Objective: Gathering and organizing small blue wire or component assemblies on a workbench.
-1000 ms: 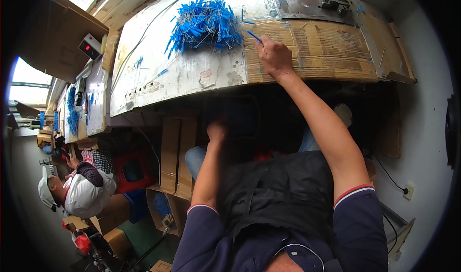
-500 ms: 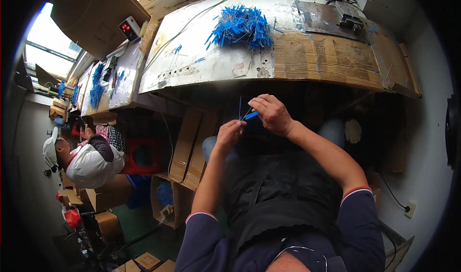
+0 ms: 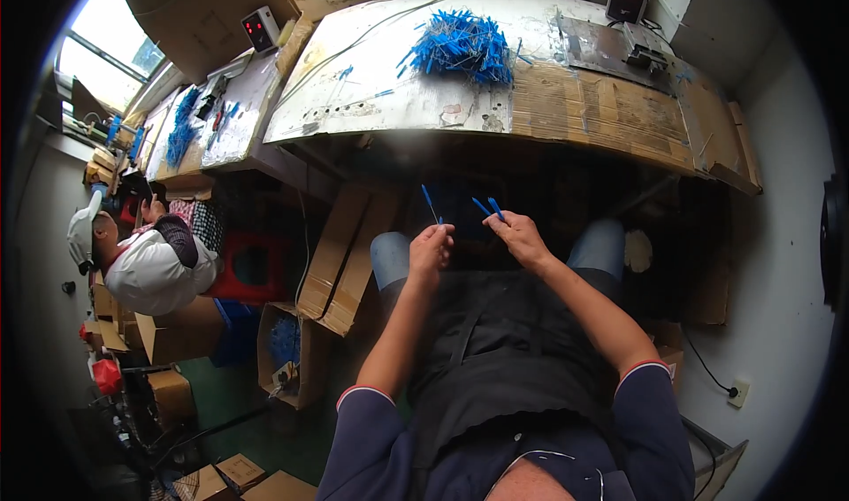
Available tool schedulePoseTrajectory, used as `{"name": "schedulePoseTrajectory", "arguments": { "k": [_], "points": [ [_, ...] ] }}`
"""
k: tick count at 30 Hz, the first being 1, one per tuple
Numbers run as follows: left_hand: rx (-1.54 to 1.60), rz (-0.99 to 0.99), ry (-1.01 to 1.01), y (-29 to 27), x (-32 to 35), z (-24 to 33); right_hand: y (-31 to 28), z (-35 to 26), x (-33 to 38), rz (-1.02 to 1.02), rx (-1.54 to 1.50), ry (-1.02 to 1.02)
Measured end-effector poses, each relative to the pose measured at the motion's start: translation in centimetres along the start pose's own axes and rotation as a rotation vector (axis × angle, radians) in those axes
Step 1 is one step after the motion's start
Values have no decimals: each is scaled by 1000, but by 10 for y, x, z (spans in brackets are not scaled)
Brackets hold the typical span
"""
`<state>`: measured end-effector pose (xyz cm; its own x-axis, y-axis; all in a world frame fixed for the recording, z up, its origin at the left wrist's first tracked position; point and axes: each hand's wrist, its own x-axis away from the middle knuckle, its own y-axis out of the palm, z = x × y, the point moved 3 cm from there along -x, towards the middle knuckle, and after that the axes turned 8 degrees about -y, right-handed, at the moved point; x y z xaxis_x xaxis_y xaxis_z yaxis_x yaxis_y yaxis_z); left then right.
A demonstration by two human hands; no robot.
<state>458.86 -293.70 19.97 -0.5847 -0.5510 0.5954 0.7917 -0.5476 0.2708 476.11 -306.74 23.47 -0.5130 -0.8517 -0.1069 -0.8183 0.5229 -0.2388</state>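
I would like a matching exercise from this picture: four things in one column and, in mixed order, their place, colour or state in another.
Things:
1. left hand
2. right hand
3. pile
4. apron

Descriptions:
a. on the white tabletop
b. black
c. holding two blue pieces
d. holding a blue-ended wire

Pairs: 1-d; 2-c; 3-a; 4-b

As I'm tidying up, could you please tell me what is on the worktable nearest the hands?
Visible: a pile of blue pieces, taped cardboard and a metal plate, among other things; anything beneath the pile is covered.
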Motion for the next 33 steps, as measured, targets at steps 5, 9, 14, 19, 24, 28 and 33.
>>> {"name": "schedulePoseTrajectory", "arguments": {
  "k": [5, 9, 14, 19, 24, 28, 33],
  "points": [
    [317, -61, -22, 40, -5, -50, 53, 27, 54, 126, -583, 425],
    [389, -24, -82, 54, 5, -70, 73, 56, 76, 214, -776, 443],
    [496, -40, 6, 46, -3, -90, 77, 40, 75, 108, -572, 336],
    [350, 15, 20, 51, 5, -86, 72, 52, 84, 18, -499, 420],
    [272, 178, 99, 24, 3, -69, 78, 46, 100, -174, -536, 603],
    [86, 295, 195, 4, 10, -50, 65, 59, 99, 49, -584, 537],
    [-526, 13, 120, 34, 38, -62, 46, 49, 80, 164, -637, 455]
  ]
}}
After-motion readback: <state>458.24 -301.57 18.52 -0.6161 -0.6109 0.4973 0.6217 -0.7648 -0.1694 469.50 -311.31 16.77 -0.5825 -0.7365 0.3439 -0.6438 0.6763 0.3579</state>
